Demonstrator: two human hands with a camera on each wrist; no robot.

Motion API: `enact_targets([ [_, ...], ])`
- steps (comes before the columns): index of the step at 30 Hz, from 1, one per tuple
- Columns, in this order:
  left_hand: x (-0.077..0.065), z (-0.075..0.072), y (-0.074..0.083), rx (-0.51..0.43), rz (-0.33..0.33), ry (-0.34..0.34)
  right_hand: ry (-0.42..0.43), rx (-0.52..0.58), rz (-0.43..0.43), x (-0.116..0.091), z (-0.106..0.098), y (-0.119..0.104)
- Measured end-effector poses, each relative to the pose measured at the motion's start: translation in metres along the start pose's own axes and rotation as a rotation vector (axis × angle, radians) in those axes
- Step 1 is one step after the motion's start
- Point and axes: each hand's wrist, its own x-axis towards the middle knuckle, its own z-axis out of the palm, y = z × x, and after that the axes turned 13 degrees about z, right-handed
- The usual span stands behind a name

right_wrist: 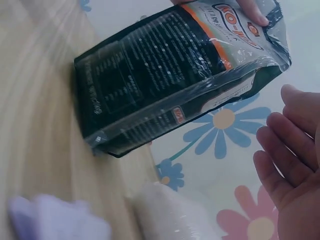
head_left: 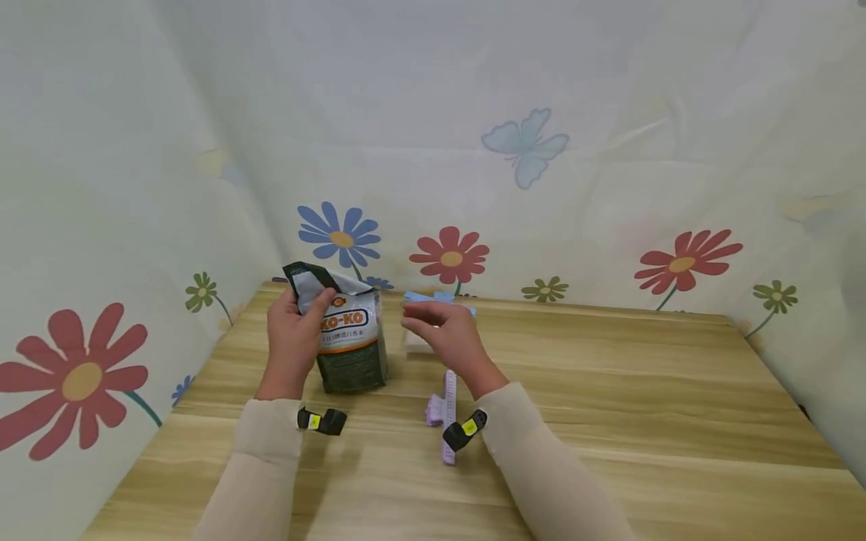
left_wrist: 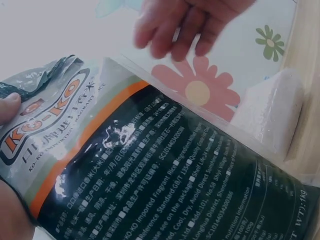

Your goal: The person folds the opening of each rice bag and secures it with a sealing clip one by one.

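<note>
Bag (left_wrist: 145, 165) cropped in left-wrist view

Orange KO-KO logo (head_left: 343, 321) is standing on pale upper part of rice bag (head_left: 353, 370); Chinese characters (head_left: 343, 337) and small line "KO-KO IMPORTED FRAGRANT RICE" are running beneath. Dark green panel (left_wrist: 125, 185) is carrying white print: "Reference Standard:GB/T 1354", "Avoid Direct Sunshine", "nutrition Information", "1kg". Small KO-KO label (right_wrist: 178, 115) is showing on bag's side.

Two hands (head_left: 292, 338) (head_left: 455, 338), one KO-KO bag (head_left: 353, 364), one purple clip (head_left: 449, 394), one white package (left_wrist: 270, 114), two wrist devices (head_left: 331, 422) (head_left: 460, 434).
</note>
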Motion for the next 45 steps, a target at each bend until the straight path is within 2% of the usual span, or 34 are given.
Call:
enact_targets([
  [5,-0.005,-0.001,-0.001,0.004,-0.027,0.003,-0.010,0.037,0.032,-0.013,0.004,0.015],
  [10,-0.005,-0.001,-0.001,0.020,-0.041,0.027,-0.008,0.030,0.028,-0.014,0.000,0.015],
  [17,0.002,0.001,-0.003,-0.003,0.005,0.014,-0.027,-0.001,0.037,-0.010,-0.010,0.016],
  [23,0.002,0.000,-0.005,-0.013,0.017,0.014,-0.055,-0.091,0.023,-0.008,-0.013,0.017],
  [32,-0.001,0.001,-0.007,-0.043,0.000,0.005,-0.180,-0.308,0.056,-0.010,-0.013,0.021],
  [45,-0.001,0.002,-0.005,-0.010,0.005,-0.002,-0.444,-0.473,0.091,-0.012,-0.015,0.023],
])
